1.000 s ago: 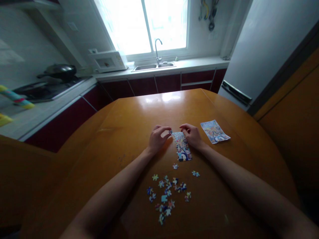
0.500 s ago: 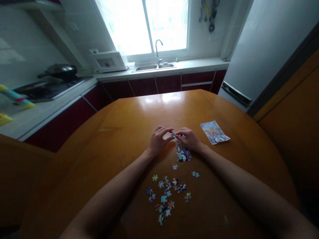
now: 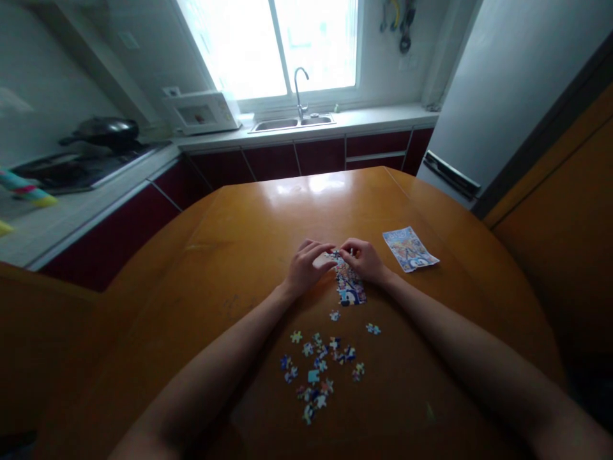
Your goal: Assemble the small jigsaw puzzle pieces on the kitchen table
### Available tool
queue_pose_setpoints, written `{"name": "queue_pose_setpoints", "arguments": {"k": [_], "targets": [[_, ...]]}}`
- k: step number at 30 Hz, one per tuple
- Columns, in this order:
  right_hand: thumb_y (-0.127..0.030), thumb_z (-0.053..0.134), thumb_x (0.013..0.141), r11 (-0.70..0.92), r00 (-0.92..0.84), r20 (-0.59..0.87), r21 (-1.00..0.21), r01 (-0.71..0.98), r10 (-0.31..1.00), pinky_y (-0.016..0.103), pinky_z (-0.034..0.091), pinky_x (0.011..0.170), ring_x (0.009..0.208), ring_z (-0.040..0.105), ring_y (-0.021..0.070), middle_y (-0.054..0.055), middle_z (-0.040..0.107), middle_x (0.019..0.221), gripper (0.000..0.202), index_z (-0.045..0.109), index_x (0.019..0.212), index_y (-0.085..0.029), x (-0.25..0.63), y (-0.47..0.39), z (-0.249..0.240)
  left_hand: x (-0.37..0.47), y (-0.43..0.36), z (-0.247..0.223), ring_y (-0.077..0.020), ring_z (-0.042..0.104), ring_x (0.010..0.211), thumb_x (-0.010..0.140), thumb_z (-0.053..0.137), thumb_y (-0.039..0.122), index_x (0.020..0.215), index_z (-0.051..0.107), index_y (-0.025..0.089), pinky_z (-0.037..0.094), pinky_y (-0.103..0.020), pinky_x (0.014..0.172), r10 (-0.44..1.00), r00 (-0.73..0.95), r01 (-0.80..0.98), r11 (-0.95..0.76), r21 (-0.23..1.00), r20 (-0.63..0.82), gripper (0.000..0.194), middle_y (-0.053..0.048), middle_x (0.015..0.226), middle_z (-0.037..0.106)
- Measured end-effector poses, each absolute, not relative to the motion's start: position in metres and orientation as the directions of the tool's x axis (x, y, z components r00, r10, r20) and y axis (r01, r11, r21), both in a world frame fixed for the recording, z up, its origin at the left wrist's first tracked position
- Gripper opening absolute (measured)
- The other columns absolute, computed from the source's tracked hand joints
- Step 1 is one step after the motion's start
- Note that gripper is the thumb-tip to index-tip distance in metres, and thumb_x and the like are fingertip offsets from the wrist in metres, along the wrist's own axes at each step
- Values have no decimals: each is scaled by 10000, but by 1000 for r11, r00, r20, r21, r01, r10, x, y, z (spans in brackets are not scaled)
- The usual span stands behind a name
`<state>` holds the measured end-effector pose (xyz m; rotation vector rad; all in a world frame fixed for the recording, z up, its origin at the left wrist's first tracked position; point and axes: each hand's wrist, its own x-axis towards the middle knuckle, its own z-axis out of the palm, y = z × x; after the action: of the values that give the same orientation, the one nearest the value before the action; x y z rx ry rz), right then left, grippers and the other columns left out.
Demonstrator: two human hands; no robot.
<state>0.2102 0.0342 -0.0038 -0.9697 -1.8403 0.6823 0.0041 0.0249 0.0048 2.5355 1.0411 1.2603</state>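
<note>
A partly assembled jigsaw puzzle [image 3: 351, 294] lies on the wooden table, its far end partly covered by my hands. My left hand [image 3: 306, 265] rests at its far left edge, thumb and forefinger apart on either side of the edge pieces. At the far end, my right hand [image 3: 364, 260] has its fingers pinched on a puzzle piece, which they largely hide. One loose piece [image 3: 334, 315] sits just below the assembled part. Nearer to me, several loose puzzle pieces [image 3: 313, 376] are scattered, and a small joined bit [image 3: 373, 329] lies to the right.
A printed picture sheet [image 3: 410, 249] lies to the right of my right hand. Beyond the table [image 3: 268, 223] are a sink [image 3: 275, 125], a microwave [image 3: 204, 113] and a stove with a black pan [image 3: 108, 131]. A refrigerator [image 3: 498, 83] stands at the right.
My left finger and thumb have parted a little, and the right fingers have shifted slightly at the puzzle's far end. The whole view has moved slightly; the loose pieces lie as before.
</note>
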Motion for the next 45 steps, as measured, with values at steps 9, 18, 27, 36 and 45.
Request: {"name": "queue_pose_setpoints", "arguments": {"k": [9, 18, 27, 36, 45], "targets": [[-317, 603, 858, 467, -134, 449, -815, 344, 883, 273, 400, 600, 627, 530, 137, 21, 647, 694, 197, 668, 748, -168, 216, 26, 29, 1, 28, 3, -165, 617, 833, 954, 573, 232, 1104, 676, 197, 508, -312, 813, 776, 188, 564, -587, 581, 602, 184, -28, 874, 725], [-171, 592, 821, 424, -649, -83, -693, 583, 756, 255, 336, 520, 534, 496, 107, 7, 642, 610, 168, 678, 677, -178, 233, -58, 80, 0, 31, -2, -162, 621, 828, 955, 558, 226, 1082, 683, 184, 506, -303, 797, 788, 185, 538, -582, 610, 588, 183, -31, 869, 727], [-127, 556, 813, 481, -666, -316, -495, 723, 676, 264, 347, 587, 638, 559, 139, 40, 680, 746, 160, 655, 703, -190, 255, -127, 63, 1, 33, -5, -160, 617, 828, 952, 551, 214, 1083, 688, 175, 501, -295, 782, 797, 187, 519, -576, 631, 574, 194, -31, 878, 728], [-149, 559, 842, 502, -657, -294, -457, 734, 694, 280, 370, 616, 665, 561, 157, 47, 662, 779, 146, 623, 718, -191, 255, -127, 62, 1, 33, -4, -154, 619, 805, 955, 543, 219, 1073, 694, 177, 501, -292, 765, 805, 188, 522, -567, 637, 562, 195, -30, 864, 723], [-216, 558, 885, 408, -597, -115, -628, 663, 794, 262, 370, 584, 628, 539, 140, 21, 667, 723, 162, 652, 756, -188, 258, -80, 59, 4, 29, -3, -178, 628, 837, 925, 608, 230, 923, 714, 185, 506, -331, 798, 701, 320, 477, -700, 531, 637, 115, -42, 857, 725]]}}
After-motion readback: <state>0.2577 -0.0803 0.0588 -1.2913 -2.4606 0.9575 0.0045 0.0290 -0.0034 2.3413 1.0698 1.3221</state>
